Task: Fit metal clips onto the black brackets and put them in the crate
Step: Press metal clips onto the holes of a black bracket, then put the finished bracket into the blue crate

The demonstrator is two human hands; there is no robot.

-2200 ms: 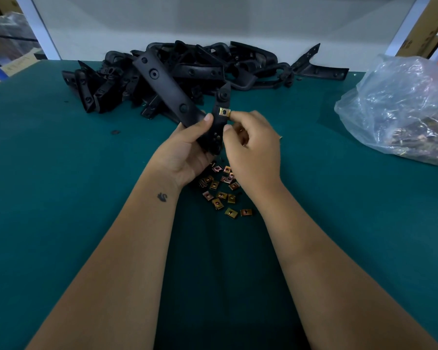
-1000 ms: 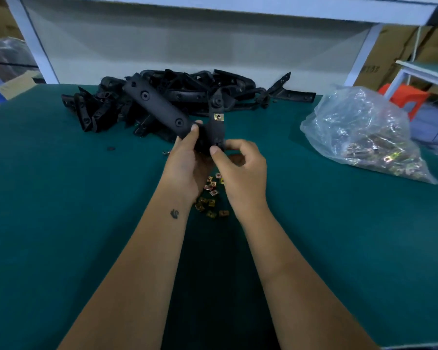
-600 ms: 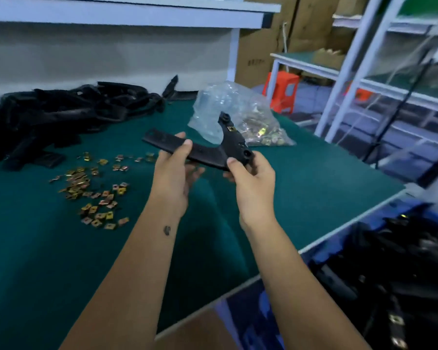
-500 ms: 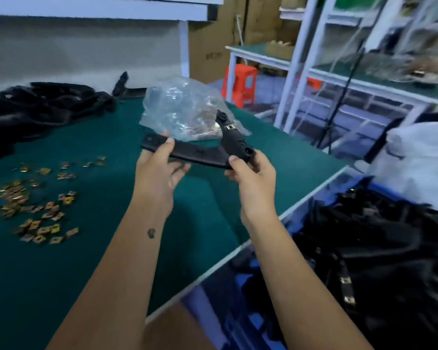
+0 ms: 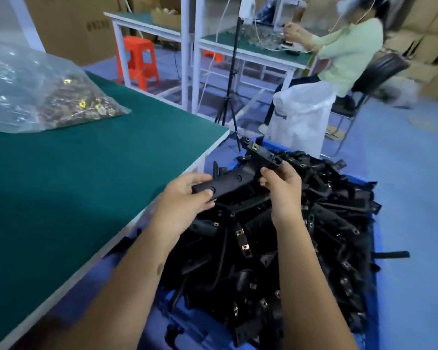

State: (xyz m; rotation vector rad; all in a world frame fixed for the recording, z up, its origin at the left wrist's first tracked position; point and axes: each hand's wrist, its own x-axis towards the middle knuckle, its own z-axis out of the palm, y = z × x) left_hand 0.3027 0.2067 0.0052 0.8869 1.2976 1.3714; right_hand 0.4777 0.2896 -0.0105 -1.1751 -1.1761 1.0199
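1. Over the blue crate (image 5: 374,281) beside the table, both hands hold one black bracket (image 5: 240,179) just above the heap of brackets (image 5: 283,248) filling the crate.
2. Left hand (image 5: 185,198) grips the bracket's near end, thumb curled on top.
3. Right hand (image 5: 282,184) pinches its far part — a metal clip (image 5: 255,147) sits on the raised tip.
4. On the green table (image 5: 86,173) lies a clear bag of clips (image 5: 36,94).
5. Behind, a seated person (image 5: 347,51) works at another bench.

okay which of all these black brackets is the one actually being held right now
The bracket raised above the blue crate, gripped at its ends by the left hand and right hand; the rest lie piled loose inside.
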